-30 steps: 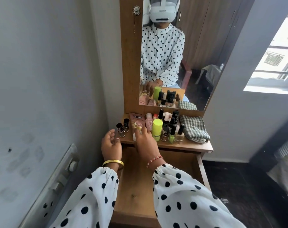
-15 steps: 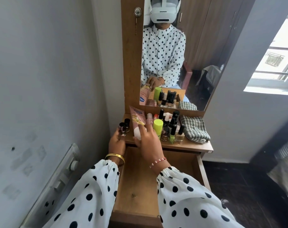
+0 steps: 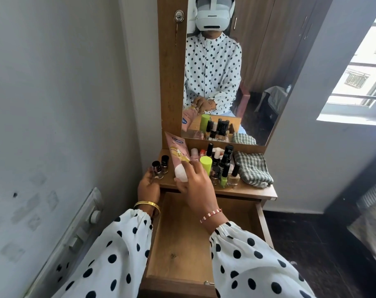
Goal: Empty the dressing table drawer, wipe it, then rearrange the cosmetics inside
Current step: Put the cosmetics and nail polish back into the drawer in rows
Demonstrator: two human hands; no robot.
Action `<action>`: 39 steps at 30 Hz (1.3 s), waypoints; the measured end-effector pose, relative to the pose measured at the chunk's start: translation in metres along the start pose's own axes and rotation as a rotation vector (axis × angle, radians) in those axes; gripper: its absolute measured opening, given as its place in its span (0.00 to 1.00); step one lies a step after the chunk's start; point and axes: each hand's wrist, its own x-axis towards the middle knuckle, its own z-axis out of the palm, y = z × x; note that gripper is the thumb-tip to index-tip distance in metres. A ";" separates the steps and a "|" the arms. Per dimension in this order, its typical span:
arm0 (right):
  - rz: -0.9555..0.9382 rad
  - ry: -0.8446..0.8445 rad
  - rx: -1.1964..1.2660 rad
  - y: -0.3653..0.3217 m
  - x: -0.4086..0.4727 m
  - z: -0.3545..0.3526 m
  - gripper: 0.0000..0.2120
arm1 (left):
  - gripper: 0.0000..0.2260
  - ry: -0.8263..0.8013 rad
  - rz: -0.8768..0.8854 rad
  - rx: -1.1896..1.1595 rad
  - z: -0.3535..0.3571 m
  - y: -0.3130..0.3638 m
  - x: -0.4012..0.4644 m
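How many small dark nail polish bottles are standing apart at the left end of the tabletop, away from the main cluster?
2. One dark bottle stands at the left hand's fingertips; the other is just behind it, to its right. More polish bottles crowd the main cluster, some perhaps hidden.

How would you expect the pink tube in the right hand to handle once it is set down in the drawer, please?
The pink tube looks like soft plastic, so it probably flexes under the right hand. Flat-bodied, it should lie without rolling. Stood on its white cap, it would likely tip.
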 end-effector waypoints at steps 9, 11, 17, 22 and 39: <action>-0.153 0.077 -0.033 0.004 -0.021 -0.012 0.22 | 0.15 0.160 0.232 0.080 -0.001 0.009 -0.023; -0.191 0.110 -0.041 0.003 -0.025 -0.014 0.19 | 0.13 0.098 0.219 0.035 -0.001 0.010 -0.030; -0.271 0.099 -0.088 -0.004 -0.039 -0.019 0.15 | 0.13 -0.240 0.067 -0.161 0.002 0.030 -0.048; -0.248 0.069 -0.014 -0.001 -0.048 -0.039 0.18 | 0.09 -0.348 0.067 -0.117 -0.008 0.021 -0.049; 0.340 -0.040 0.163 0.044 -0.049 -0.071 0.23 | 0.17 -0.847 -0.065 0.321 -0.028 -0.002 -0.048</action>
